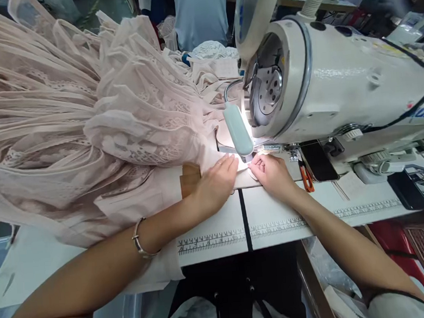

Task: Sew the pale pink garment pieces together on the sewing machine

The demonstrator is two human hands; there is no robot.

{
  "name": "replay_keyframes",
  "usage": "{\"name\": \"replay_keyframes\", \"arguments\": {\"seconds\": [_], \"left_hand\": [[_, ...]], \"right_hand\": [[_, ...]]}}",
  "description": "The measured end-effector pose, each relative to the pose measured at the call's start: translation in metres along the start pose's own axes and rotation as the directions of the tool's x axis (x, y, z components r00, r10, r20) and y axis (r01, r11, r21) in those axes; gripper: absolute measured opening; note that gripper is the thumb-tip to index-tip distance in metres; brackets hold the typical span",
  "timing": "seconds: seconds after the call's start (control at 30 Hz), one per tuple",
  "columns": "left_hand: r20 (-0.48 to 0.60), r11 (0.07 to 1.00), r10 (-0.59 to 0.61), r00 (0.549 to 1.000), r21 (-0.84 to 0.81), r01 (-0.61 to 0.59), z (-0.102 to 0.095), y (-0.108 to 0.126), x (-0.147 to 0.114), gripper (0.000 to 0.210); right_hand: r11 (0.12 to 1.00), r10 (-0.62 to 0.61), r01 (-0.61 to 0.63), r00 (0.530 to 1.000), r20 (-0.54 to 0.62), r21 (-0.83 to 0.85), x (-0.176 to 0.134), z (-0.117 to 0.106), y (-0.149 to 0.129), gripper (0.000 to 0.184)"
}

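Observation:
A white sewing machine (341, 80) stands over the table, a lit pale green lamp (238, 130) at its needle area. My left hand (219, 180) lies flat with fingers stretched out on pale pink fabric (210, 159), just left of the needle area. On the other side, my right hand (272, 174) is closed in a pinch at the fabric's edge, its fingertips close to the presser foot. The lamp head hides part of the stitching spot. A large heap of pale pink lace garments (130, 97) spreads to the left, joined to or touching the fabric under my left hand.
Orange-handled snips (306, 176) and a dark phone (318, 161) lie by the machine's base. A black tray (419, 185) sits at the right. Printed rulers (213, 240) run along the table's front edge. Beyond the table is a person in a light blue top (200, 15).

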State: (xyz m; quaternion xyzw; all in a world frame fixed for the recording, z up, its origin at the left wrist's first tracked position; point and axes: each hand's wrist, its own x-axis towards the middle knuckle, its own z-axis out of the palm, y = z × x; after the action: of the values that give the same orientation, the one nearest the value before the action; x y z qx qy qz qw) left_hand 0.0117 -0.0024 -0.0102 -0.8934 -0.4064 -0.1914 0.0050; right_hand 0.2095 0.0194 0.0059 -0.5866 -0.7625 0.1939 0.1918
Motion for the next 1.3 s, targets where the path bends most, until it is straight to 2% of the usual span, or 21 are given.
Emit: {"name": "replay_keyframes", "arguments": {"seconds": [0.07, 0.13, 0.23, 0.47, 0.67, 0.73, 0.8, 0.9, 1.0, 1.07, 1.17, 1.23, 1.3], "left_hand": [[-0.036, 0.993, -0.038, 0.999, -0.114, 0.034, 0.002, 0.000, -0.004, 0.043], [-0.019, 0.990, 0.042, 0.999, -0.134, -0.044, 0.001, 0.005, -0.008, 0.044], [0.052, 0.987, 0.158, 0.986, -0.031, -0.157, 0.000, 0.014, -0.011, 0.042], [0.092, 0.962, 0.191, 0.977, 0.182, -0.205, 0.000, 0.016, -0.007, 0.042], [0.081, 0.949, 0.219, 0.972, 0.216, -0.231, 0.004, 0.014, -0.005, 0.040], [0.056, 0.952, 0.224, 0.973, 0.202, -0.231, 0.007, 0.013, -0.004, 0.038], [0.029, 0.960, 0.222, 0.975, 0.169, -0.224, 0.011, 0.013, -0.004, 0.036], [0.004, 0.976, 0.199, 0.980, 0.086, -0.199, 0.012, 0.011, -0.003, 0.033], [0.011, 0.993, 0.111, 0.994, 0.045, -0.112, 0.004, 0.010, -0.001, 0.031], [0.034, 0.993, 0.071, 0.997, 0.090, -0.074, -0.004, 0.009, 0.003, 0.031], [0.081, 0.977, 0.139, 0.987, 0.153, -0.150, -0.012, 0.007, 0.008, 0.030], [0.077, 0.964, 0.202, 0.976, 0.158, -0.212, -0.011, 0.008, 0.010, 0.030], [0.035, 0.956, 0.243, 0.969, 0.163, -0.246, -0.008, 0.010, 0.011, 0.029]], "right_hand": [[0.996, 0.028, -0.027, 0.999, -0.018, 0.082, 0.000, 0.001, -0.001, 0.016], [0.992, 0.043, -0.040, 0.999, -0.026, 0.117, -0.001, 0.000, -0.002, 0.014], [0.993, 0.050, -0.045, 0.998, -0.046, 0.110, -0.002, -0.001, -0.003, 0.014], [0.996, 0.036, -0.031, 0.998, -0.061, 0.080, -0.002, 0.000, -0.003, 0.013], [0.998, -0.008, 0.013, 0.997, -0.082, 0.062, -0.003, 0.001, 0.002, 0.015], [0.997, -0.059, 0.064, 0.992, -0.110, 0.045, -0.006, 0.000, 0.004, 0.015], [0.985, -0.170, 0.174, 0.974, -0.150, 0.012, -0.011, -0.002, 0.008, 0.016], [0.928, -0.373, 0.364, 0.915, -0.156, -0.082, -0.018, -0.003, 0.011, 0.023], [0.852, -0.498, 0.460, 0.859, -0.119, -0.250, -0.021, 0.000, 0.009, 0.025], [0.794, -0.535, 0.464, 0.840, -0.090, -0.393, -0.021, 0.003, 0.005, 0.025], [0.711, -0.540, 0.445, 0.842, -0.017, -0.544, -0.020, 0.004, -0.002, 0.031], [0.682, -0.534, 0.462, 0.844, 0.046, -0.568, -0.017, 0.001, -0.003, 0.036], [0.695, -0.515, 0.483, 0.851, 0.101, -0.533, -0.013, -0.004, 0.003, 0.037]]}}
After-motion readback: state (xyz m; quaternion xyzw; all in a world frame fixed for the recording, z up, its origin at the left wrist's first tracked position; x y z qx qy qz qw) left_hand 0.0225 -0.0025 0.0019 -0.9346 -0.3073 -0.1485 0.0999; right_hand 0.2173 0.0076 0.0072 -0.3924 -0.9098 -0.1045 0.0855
